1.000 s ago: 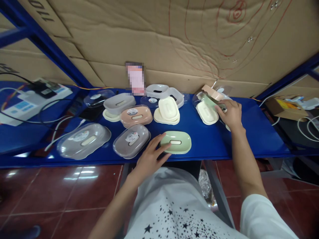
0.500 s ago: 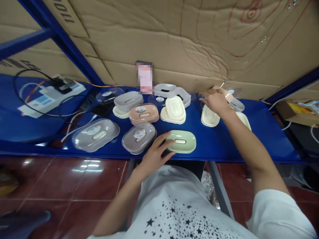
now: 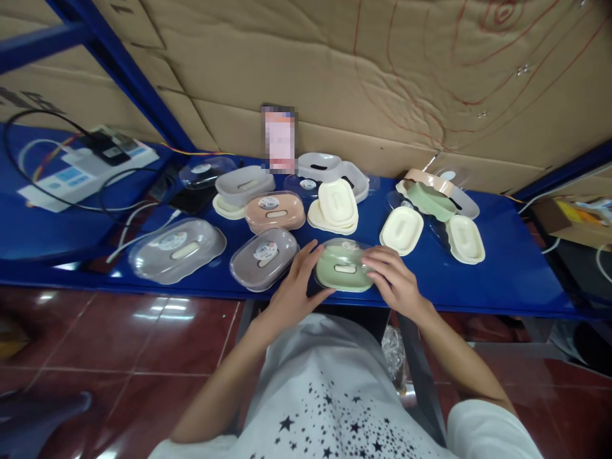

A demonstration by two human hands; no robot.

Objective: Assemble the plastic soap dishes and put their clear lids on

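Right hand (image 3: pixel 394 284) returned from back; both grips, left hand (image 3: pixel 294 290) too, grasping green soap dish (image 3: pixel 343 271).

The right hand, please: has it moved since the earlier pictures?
Yes. The right hand has come from the far dishes by the cardboard wall to the green soap dish at the shelf's near edge.

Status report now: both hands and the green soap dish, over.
Left hand and right hand both on green soap dish, clear lid on it. Grey covered dish close at left.
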